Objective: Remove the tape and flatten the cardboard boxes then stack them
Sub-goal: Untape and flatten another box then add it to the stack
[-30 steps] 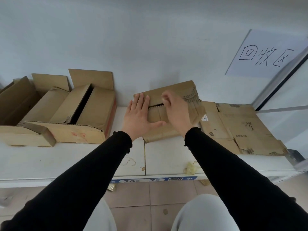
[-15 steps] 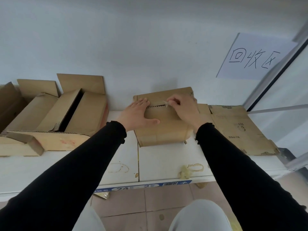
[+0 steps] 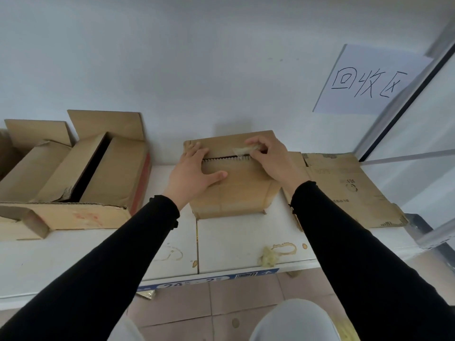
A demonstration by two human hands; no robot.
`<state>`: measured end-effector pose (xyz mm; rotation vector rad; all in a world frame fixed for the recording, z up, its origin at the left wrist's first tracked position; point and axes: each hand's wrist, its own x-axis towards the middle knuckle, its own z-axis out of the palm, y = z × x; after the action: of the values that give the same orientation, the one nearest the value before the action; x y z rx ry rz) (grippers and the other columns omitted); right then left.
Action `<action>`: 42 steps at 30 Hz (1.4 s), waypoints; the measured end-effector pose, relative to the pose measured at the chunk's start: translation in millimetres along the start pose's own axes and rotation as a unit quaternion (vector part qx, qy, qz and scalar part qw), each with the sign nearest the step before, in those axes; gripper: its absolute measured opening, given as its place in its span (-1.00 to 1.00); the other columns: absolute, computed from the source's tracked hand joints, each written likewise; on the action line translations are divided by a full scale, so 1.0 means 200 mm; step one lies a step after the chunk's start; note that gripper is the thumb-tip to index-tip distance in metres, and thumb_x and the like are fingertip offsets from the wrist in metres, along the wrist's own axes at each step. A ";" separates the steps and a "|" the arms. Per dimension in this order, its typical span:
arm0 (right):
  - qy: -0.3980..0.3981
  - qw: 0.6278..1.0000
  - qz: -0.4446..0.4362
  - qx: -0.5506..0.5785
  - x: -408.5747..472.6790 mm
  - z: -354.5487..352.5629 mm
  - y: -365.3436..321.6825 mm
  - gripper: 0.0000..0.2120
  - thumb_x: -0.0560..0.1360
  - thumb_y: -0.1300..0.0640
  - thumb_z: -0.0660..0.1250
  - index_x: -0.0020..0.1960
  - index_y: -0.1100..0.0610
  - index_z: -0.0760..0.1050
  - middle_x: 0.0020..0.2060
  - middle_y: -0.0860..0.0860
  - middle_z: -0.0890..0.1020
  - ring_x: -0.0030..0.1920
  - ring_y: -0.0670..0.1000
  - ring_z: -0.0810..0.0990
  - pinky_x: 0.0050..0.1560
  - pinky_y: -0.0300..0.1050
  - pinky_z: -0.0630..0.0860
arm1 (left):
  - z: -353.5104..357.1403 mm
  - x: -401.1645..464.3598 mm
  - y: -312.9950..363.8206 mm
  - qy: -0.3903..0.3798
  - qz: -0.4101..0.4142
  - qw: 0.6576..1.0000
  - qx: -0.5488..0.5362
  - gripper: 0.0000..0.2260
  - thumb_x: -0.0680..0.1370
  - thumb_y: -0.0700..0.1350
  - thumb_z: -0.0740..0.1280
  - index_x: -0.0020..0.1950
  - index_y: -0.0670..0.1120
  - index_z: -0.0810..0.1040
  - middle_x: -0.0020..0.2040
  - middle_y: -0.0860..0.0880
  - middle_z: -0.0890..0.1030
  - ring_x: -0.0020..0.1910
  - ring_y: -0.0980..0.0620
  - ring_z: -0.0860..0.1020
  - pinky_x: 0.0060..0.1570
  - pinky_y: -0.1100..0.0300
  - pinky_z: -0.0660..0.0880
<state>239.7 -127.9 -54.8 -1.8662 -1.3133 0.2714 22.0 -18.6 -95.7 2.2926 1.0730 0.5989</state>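
Head view looks down on a small brown cardboard box (image 3: 234, 190) that sits on a white shelf (image 3: 246, 242), its far edge close against the white wall (image 3: 197, 57). Its top seam runs left to right and shows as a dark slit with a ragged, toothed edge; glossy tape covers the near face, and a thin strip of clear tape (image 3: 242, 150) is lifted off the seam at its right end. The left hand (image 3: 194, 172) lies flat on the top of the box, fingers straight and pointing toward the wall, thumb spread out to the right across the lid, pressing down and gripping nothing. The right hand (image 3: 273, 158) is curled above the right end of the seam, thumb and forefinger pinching the loose end of the tape strip, the other fingers bent in beside them. Both forearms wear black sleeves and reach in from the bottom corners. To the right of the box, flattened cardboard (image 3: 349, 190) lies flat on the shelf, partly under the right forearm. To the left stands a larger open box (image 3: 98, 178) with its flaps up. A crumpled wad of used tape (image 3: 268, 258) rests near the front edge of the shelf.
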 end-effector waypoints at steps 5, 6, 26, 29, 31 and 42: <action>0.003 0.997 0.041 0.070 0.06 0.02 -0.03 -0.82 0.55 0.08 0.37 -0.04 -0.20 0.67 -0.18 -0.23 0.65 -0.17 -0.28 0.56 -0.09 -0.29 0.42 | -0.02 -0.07 0.00 0.011 -0.008 1.000 0.005 -0.12 0.42 0.40 0.39 0.62 0.02 0.24 0.66 0.00 0.07 0.63 0.10 -0.05 0.50 0.14 0.00; 0.006 0.995 0.049 0.083 0.07 0.02 -0.03 -0.82 0.55 0.09 0.38 -0.05 -0.18 0.68 -0.16 -0.24 0.67 -0.15 -0.28 0.58 -0.06 -0.28 0.44 | -0.02 -0.07 0.02 0.010 -0.009 1.000 0.011 -0.14 0.43 0.39 0.39 0.62 0.03 0.24 0.66 0.00 0.08 0.63 0.09 -0.04 0.49 0.14 0.02; 0.011 0.994 0.050 0.098 -0.09 0.25 -0.13 -0.65 0.66 0.09 0.15 0.41 -0.07 0.48 -0.01 -0.11 0.61 -0.04 -0.11 0.58 -0.05 -0.28 0.45 | -0.20 -0.13 -0.07 -0.052 -0.041 0.985 0.157 -0.27 0.45 0.46 0.27 0.54 0.13 0.37 0.49 -0.05 0.35 0.47 -0.15 0.18 0.49 -0.10 0.15; 0.073 0.994 0.011 0.087 -0.13 0.26 -0.12 -0.60 0.66 0.21 0.13 0.44 -0.03 0.43 0.03 -0.05 0.55 -0.08 -0.13 0.55 -0.02 -0.33 0.44 | -0.16 -0.10 -0.04 -0.023 -0.014 0.988 0.152 -0.27 0.40 0.50 0.25 0.42 0.07 0.45 0.34 -0.05 0.41 0.35 -0.14 0.26 0.33 -0.01 0.27; 0.082 0.995 0.007 0.053 -0.11 0.26 -0.10 -0.57 0.61 0.28 0.16 0.43 0.00 0.42 0.13 -0.05 0.44 -0.12 -0.17 0.48 -0.02 -0.40 0.38 | -0.12 -0.11 -0.04 -0.005 0.001 0.992 0.126 -0.29 0.42 0.49 0.24 0.38 0.03 0.44 0.34 -0.03 0.41 0.38 -0.12 0.27 0.33 0.00 0.29; 0.077 0.983 0.064 0.154 -0.07 0.26 -0.11 -0.69 0.63 0.10 0.21 0.35 -0.07 0.37 -0.05 -0.05 0.62 -0.18 -0.16 0.62 -0.16 -0.42 0.44 | -0.08 -0.12 -0.10 0.042 0.024 0.990 0.136 -0.30 0.42 0.52 0.15 0.32 0.05 0.45 0.29 0.02 0.45 0.36 -0.10 0.31 0.33 -0.01 0.33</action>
<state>188.1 -110.6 -75.8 -1.6740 -0.9882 0.3680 -11.8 -22.7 -100.6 2.5529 1.2058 0.6041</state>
